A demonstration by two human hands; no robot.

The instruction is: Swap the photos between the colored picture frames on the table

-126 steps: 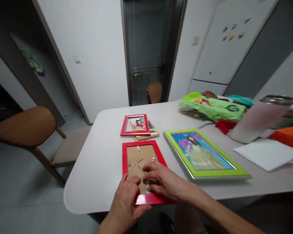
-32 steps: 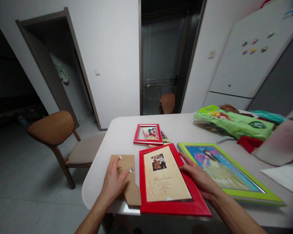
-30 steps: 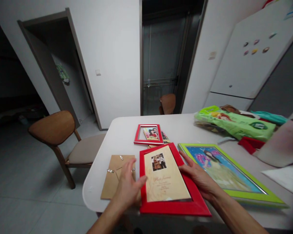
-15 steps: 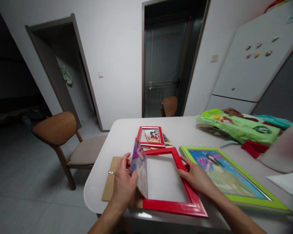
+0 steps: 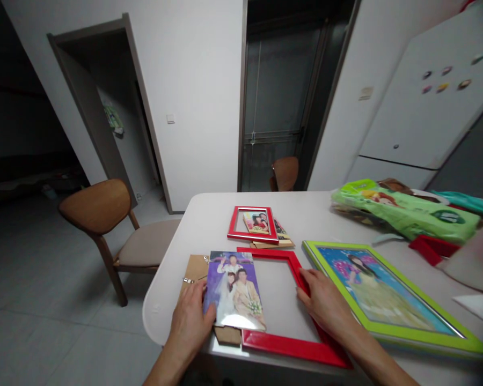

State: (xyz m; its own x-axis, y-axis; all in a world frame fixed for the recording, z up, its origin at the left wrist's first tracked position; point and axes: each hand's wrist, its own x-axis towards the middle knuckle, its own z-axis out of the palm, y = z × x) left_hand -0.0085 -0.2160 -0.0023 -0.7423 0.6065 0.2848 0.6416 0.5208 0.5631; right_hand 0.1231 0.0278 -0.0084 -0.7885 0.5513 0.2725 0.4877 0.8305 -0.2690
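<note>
A glossy photo (image 5: 235, 292) of people in wedding clothes lies over the left side of the large red picture frame (image 5: 290, 346), hiding that side. My left hand (image 5: 193, 313) has the photo's left edge between thumb and fingers. Closed on the frame's right bar is my right hand (image 5: 326, 300). A brown backing board (image 5: 193, 265) with metal clips shows partly beneath the photo. Bare tabletop is visible through the frame's opening. Behind it, a small red frame (image 5: 251, 237) rests over a smaller photo (image 5: 261, 222).
To the right lies a lime green frame (image 5: 390, 335) with a portrait. Farther back are a green plastic package (image 5: 410, 209) and a red object (image 5: 434, 249) on the white table (image 5: 306, 206). A wooden chair (image 5: 100, 206) stands at the left.
The photo has gone from tilted up on edge to lying nearly flat, its picture side facing up. My left hand has lowered with it. My right hand stays on the frame.
</note>
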